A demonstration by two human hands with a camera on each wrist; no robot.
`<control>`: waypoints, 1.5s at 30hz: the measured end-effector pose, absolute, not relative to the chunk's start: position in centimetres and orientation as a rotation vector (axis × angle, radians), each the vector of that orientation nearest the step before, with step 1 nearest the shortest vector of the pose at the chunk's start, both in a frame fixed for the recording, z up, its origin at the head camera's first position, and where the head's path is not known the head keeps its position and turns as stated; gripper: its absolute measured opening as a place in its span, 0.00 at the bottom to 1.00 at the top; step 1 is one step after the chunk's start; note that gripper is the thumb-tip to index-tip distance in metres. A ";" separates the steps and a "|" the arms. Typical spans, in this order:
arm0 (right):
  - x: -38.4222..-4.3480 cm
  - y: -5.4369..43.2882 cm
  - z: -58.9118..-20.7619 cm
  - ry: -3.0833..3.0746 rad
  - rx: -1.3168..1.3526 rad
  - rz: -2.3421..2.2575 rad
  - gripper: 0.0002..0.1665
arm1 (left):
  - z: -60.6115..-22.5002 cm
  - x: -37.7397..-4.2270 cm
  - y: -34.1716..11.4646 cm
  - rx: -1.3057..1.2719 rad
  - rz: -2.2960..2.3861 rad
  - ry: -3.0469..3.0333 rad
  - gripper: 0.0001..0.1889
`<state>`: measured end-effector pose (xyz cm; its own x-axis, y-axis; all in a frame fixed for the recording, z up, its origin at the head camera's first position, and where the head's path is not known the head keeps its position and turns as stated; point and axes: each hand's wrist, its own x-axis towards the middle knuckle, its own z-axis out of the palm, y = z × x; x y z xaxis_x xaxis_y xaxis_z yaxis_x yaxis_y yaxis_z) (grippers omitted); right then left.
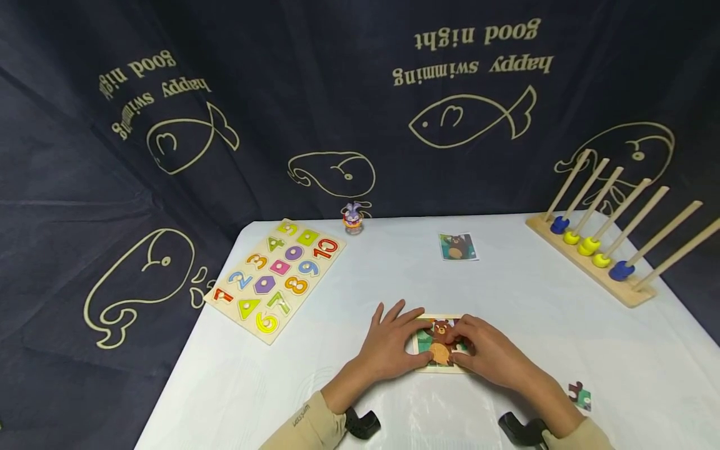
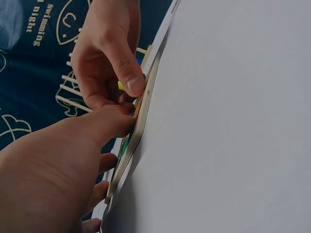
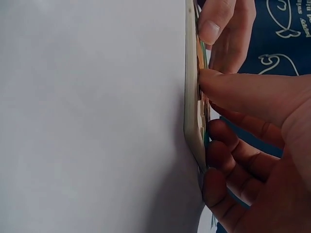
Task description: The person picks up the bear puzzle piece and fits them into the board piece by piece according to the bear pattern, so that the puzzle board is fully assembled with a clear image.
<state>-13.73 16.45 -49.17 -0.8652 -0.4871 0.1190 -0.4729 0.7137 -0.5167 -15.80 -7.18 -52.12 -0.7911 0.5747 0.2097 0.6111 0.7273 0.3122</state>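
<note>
A bear puzzle (image 1: 441, 353) in a shallow wooden tray (image 1: 437, 370) lies flat on the table before me. My left hand (image 1: 390, 347) rests at its left side, fingers spread, with thumb and index fingertips on the picture. Over the right part, my right hand (image 1: 495, 355) has its fingers curled, and its thumb and index finger pinch a puzzle piece that they mostly hide. In the right wrist view the right thumb (image 3: 243, 92) lies on the puzzle's surface near the tray's edge. The left wrist view shows both thumbs close together over the tray (image 2: 143, 116).
A loose puzzle piece (image 1: 580, 395) lies by the right forearm. Behind the tray is a bear picture card (image 1: 457, 247). A number-and-shape board (image 1: 275, 281) sits left, a purple rabbit figure (image 1: 352, 219) at the back edge, and a peg stand (image 1: 596, 259) with blue and yellow beads right.
</note>
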 end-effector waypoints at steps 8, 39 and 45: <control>-13.8 17.4 -48.4 2.823 -0.800 -1.046 0.07 | -52.2 -15.8 -7.3 -0.974 -0.566 -2.806 0.29; -10.9 28.3 -47.0 2.871 -0.336 -1.026 0.13 | -52.1 -15.8 -7.4 -1.000 -0.533 -2.824 0.30; -9.8 30.4 -47.5 2.888 -0.261 -0.959 0.17 | -52.1 -15.7 -7.4 -1.001 -0.542 -2.837 0.29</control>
